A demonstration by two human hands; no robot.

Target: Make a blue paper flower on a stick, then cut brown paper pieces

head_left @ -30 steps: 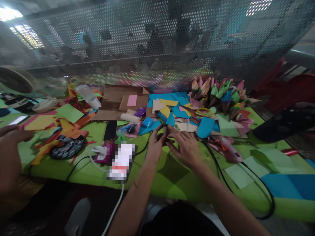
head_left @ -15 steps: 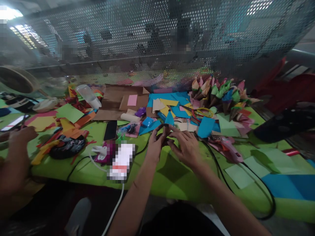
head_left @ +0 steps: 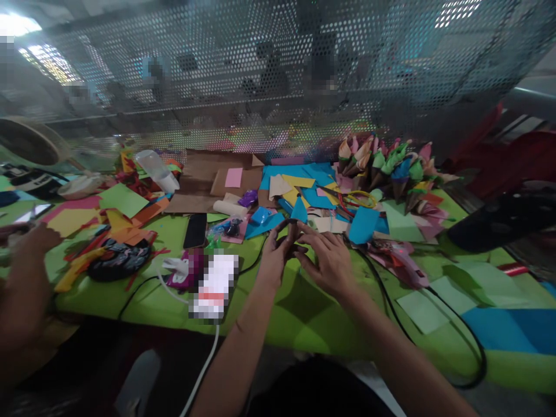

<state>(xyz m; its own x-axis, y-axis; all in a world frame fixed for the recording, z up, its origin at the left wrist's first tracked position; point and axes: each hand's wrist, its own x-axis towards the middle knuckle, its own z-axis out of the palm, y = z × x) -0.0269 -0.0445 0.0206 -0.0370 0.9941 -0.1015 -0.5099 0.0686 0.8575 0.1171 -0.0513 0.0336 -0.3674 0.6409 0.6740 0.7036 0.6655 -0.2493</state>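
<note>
My left hand (head_left: 278,255) has its fingers closed round a small brown paper piece (head_left: 292,230) with a blue pointed top (head_left: 299,209), above the green table. My right hand (head_left: 328,260) is beside it, fingers bent and apart, with fingertips at the right side of the brown piece; whether they grip it cannot be made out. To the left lie a lit phone (head_left: 216,284) and a dark phone (head_left: 195,231). A pink glue gun (head_left: 402,260) rests right of my right hand.
Paper cones (head_left: 391,165) stand at the back right. Brown cardboard (head_left: 195,179), blue sheets (head_left: 319,174) and scissors (head_left: 360,198) lie behind my hands. A dark bottle (head_left: 499,223) is at the right. Cables cross the green table (head_left: 313,336). Another person's hand (head_left: 37,240) is at the left.
The other person's hand at the far left has moved slightly left and down. My own hands and the brown piece look nearly unchanged.
</note>
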